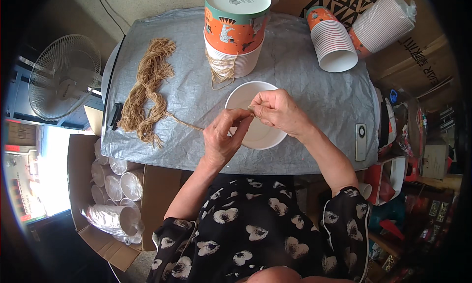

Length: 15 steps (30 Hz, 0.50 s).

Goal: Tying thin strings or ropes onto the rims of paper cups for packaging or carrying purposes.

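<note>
A bundle of brown twine [146,94] lies on the left of the table, and one strand [184,122] runs from it to my left hand [223,134]. That hand is closed in a pinch on the twine. My right hand [279,114] pinches at the same spot, fingertips against those of the left; the bit of twine between them is mostly hidden. Both hands are above a white paper bucket [265,139], whose open mouth faces up. Behind it stands an upside-down stack of orange and green printed buckets [236,35], with loose twine pieces [222,69] hanging on its side.
Two more bucket stacks lie at the back right, one bare [334,44], one in plastic wrap [386,22]. A small white device [361,142] rests near the right edge. A black object [115,116] sits by the bundle. Left are a fan [64,76] and a carton [81,184] of wrapped cups.
</note>
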Each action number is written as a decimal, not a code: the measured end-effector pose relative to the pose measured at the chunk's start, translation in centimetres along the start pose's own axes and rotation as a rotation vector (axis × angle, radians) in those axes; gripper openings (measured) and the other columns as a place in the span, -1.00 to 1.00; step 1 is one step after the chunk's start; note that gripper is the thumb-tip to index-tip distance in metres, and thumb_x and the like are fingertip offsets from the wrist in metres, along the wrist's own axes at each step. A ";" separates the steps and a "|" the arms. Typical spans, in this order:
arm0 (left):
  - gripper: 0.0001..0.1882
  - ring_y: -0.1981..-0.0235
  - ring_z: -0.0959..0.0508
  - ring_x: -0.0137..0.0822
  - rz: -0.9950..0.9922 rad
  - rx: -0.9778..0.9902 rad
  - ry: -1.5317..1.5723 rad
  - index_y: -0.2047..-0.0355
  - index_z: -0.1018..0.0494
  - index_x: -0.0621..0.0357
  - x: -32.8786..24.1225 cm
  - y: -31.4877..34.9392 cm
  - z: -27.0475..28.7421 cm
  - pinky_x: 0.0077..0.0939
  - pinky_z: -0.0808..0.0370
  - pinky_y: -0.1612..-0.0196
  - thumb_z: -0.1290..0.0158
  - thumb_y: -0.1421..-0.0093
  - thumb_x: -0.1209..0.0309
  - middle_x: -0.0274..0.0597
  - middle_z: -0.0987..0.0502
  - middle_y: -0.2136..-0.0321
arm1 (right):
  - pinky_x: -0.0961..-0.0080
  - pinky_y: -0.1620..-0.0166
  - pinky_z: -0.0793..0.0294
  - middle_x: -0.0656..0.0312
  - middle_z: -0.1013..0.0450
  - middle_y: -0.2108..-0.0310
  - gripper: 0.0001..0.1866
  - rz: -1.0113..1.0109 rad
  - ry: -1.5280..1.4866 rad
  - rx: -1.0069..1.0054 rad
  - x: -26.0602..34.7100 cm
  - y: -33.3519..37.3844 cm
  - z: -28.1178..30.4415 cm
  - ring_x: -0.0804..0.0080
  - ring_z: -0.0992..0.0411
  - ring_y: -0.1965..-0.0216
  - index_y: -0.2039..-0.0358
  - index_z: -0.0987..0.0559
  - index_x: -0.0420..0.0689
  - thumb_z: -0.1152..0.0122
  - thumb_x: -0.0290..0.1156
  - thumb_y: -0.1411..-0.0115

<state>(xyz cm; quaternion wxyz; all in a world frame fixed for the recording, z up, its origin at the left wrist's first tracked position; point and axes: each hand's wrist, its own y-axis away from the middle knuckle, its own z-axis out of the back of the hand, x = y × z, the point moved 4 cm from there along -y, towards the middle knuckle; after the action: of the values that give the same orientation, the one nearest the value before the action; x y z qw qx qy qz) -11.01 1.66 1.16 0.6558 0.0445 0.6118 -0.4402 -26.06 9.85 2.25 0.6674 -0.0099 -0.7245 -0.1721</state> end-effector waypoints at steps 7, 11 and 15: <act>-0.82 0.36 -0.68 -0.39 -0.060 0.043 -0.059 0.23 -0.57 0.21 0.0 -0.3 0.3 -0.53 -0.65 0.34 -0.29 -0.16 0.62 -0.20 -0.65 0.31 | 0.72 0.55 -0.10 0.45 -0.37 0.56 -0.84 -0.022 0.035 0.007 0.0 0.0 0.0 0.77 -0.19 0.59 0.32 -0.55 -0.24 -0.21 -0.43 -0.38; -0.87 0.26 -0.69 -0.39 0.232 0.080 0.304 0.20 -0.55 0.28 1.8 0.2 0.2 -0.59 -0.66 0.23 -0.24 -0.24 0.61 -0.18 -0.65 0.20 | 0.73 0.51 -0.21 0.45 -0.39 0.54 -0.86 0.037 0.075 -0.038 0.2 0.0 0.1 0.77 -0.26 0.55 0.25 -0.55 -0.23 -0.19 -0.42 -0.39; -0.84 0.24 -0.69 -0.43 0.529 0.136 0.586 0.15 -0.52 0.33 2.0 0.2 0.5 -0.58 -0.64 0.21 -0.18 -0.34 0.48 -0.21 -0.66 0.24 | 0.71 0.37 -0.40 0.39 -0.45 0.43 -0.84 0.298 0.163 -0.198 1.1 1.0 0.4 0.72 -0.38 0.44 0.17 -0.53 -0.27 -0.17 -0.42 -0.40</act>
<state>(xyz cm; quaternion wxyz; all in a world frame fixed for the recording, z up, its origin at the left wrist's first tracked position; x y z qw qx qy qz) -10.79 0.43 -0.47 0.5398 0.3672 0.7099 -0.2644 -26.36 10.70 3.58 0.7377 -0.1687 -0.6381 -0.1419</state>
